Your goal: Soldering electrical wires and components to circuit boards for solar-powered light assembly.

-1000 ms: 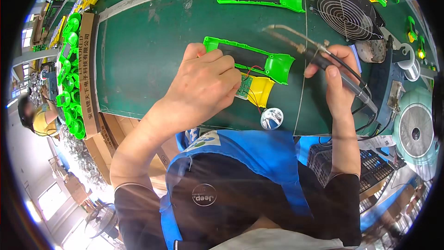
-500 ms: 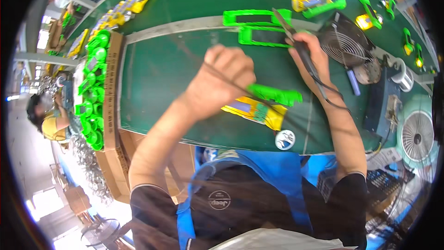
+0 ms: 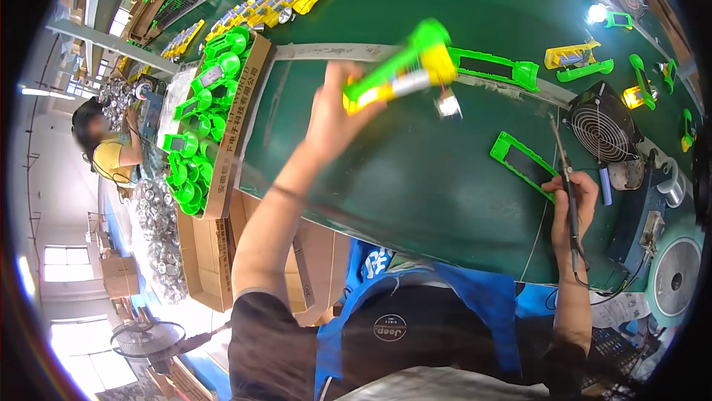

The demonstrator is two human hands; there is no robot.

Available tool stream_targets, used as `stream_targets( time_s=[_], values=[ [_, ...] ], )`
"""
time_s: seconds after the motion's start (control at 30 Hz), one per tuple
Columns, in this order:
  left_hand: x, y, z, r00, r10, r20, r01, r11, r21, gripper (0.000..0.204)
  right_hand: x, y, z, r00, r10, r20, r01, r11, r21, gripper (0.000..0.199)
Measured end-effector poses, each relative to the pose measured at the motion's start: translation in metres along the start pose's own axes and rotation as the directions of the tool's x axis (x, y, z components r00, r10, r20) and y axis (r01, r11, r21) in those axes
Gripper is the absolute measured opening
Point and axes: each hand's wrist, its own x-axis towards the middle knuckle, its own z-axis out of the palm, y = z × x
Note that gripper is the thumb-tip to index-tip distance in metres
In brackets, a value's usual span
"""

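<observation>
My left hand (image 3: 335, 118) is stretched out over the green belt (image 3: 415, 179) and grips a green and yellow plastic assembly (image 3: 400, 67), lifted above the surface with a small metal part dangling from it. My right hand (image 3: 572, 207) rests near the belt's front right and holds a soldering iron (image 3: 565, 179), tip pointing away from me. A green plastic frame (image 3: 523, 164) lies flat just left of that hand. Another green frame (image 3: 495, 67) lies farther back beside the raised assembly.
A cardboard box (image 3: 239, 130) full of green parts sits at the left. A small black fan (image 3: 602, 131) stands at the right, with a round grey device (image 3: 675, 278) below it. More green and yellow pieces (image 3: 580, 60) lie across the far belt. Another person (image 3: 111, 150) works at far left.
My left hand has lifted the green and yellow assembly off the belt and carried it up and away toward the far left. My right hand with the iron dropped back toward the near right.
</observation>
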Motion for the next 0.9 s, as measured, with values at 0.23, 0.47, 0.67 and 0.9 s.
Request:
stream_targets(
  time_s=[0.23,0.47,0.67,0.9],
  values=[
    [0.161,-0.038,0.102,0.989,-0.023,-0.146,0.050,0.982,0.184,0.058,0.006,0.012,0.020,0.998,-0.025,0.052,0.026,1.000,-0.014,0.031],
    [0.220,-0.089,0.090,0.930,0.242,-0.276,-0.141,0.930,0.340,0.042,-0.005,0.029,0.005,0.997,-0.056,0.055,0.062,0.992,-0.114,0.038],
    [0.236,-0.195,-0.012,0.995,0.015,-0.098,0.091,0.274,0.957,0.050,-0.006,0.027,0.009,0.999,0.033,-0.032,-0.035,0.997,-0.068,0.035],
    [0.231,-0.128,-0.029,0.998,-0.053,0.026,-0.007,0.327,0.945,0.053,0.000,0.030,0.019,0.999,0.050,-0.003,-0.050,0.999,0.008,0.041]
  ],
)
